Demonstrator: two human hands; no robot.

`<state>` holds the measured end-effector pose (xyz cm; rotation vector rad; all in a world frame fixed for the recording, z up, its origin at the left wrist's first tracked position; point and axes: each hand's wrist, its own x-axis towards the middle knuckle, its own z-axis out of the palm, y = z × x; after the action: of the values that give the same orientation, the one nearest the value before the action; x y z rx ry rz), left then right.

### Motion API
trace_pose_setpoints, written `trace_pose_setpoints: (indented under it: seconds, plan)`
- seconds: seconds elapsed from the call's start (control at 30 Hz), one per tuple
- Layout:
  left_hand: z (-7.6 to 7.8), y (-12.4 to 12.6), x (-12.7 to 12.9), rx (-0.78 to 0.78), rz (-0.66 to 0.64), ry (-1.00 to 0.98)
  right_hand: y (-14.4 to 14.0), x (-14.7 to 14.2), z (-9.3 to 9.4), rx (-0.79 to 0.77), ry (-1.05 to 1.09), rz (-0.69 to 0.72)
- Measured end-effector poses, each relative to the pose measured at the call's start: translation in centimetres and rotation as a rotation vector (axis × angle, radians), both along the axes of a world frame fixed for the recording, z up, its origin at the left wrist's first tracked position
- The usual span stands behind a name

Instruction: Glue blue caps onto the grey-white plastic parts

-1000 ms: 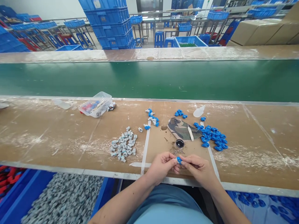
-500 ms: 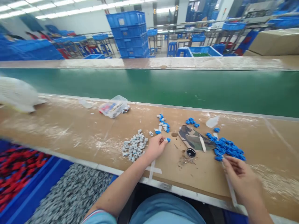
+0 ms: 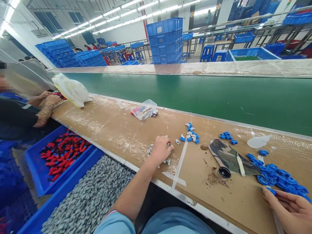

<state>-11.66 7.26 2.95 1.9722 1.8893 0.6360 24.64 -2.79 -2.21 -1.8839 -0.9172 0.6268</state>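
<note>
My left hand [image 3: 161, 150] is closed over the small pile of grey plastic parts [image 3: 168, 161], covering most of it; what its fingertips pinch, if anything, is hidden. Between thumb and fingers of my right hand [image 3: 291, 206] is a small blue plastic part [image 3: 271, 191], at the near edge of a heap of blue parts [image 3: 280, 177]. Several joined blue-and-grey pieces [image 3: 192, 135] lie beyond my left hand, with a single grey part [image 3: 177, 141] beside them. A camouflage cloth [image 3: 223, 152] bears a white pen-like tool [image 3: 240, 165], next to a small black-topped round pot [image 3: 224, 173].
A green conveyor belt [image 3: 195, 94] runs behind the table. A clear box of sticks [image 3: 144, 110] and a white fan-like cover [image 3: 71, 89] stand along the back. Bins of grey parts [image 3: 90, 195] and red parts [image 3: 62, 152] sit at the left, near a co-worker's arm [image 3: 44, 113].
My left hand has let go of a blue-and-grey piece near the joined ones and moved onto the grey pile. My right hand has taken a blue part. The view has turned left.
</note>
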Motion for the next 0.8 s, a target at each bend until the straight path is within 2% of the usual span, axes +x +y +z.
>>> trace_pose_setpoints:
  seconds: [0.13, 0.23, 0.3, 0.4, 0.5, 0.6, 0.7, 0.8]
  plan:
    - [-0.8, -0.6, 1.1, -0.031, -0.084, 0.291, -0.2, -1.5, 1.5, -0.025, 0.148, -0.07]
    - [-1.5, -0.6, 1.4, 0.013, -0.117, 0.302, -0.4, -1.8, 2.5, 0.006, 0.151, -0.011]
    - [-1.8, -0.8, 1.5, 0.082, -0.133, 0.216, -0.5, -1.8, 2.8, 0.045, 0.091, 0.071]
    - [-2.2, -1.7, 2.3, 0.133, -0.207, -0.051, -0.5, -2.1, 3.2, 0.152, -0.1, 0.274]
    - [-2.8, -3.3, 4.3, 0.011, -0.306, -0.353, 0.0, -3.4, 3.9, 0.237, -0.331, 0.478]
    - [-3.4, -4.9, 6.7, -0.154, -0.292, -0.558, 0.7, -4.7, 4.7, 0.253, -0.452, 0.592]
    - [-3.8, -6.0, 8.6, -0.228, -0.293, -0.631, 1.2, -5.5, 5.0, 0.255, -0.532, 0.674]
    - [-3.7, -6.5, 9.6, -0.307, -0.352, -0.682, 1.6, -5.6, 5.0, 0.274, -0.617, 0.707]
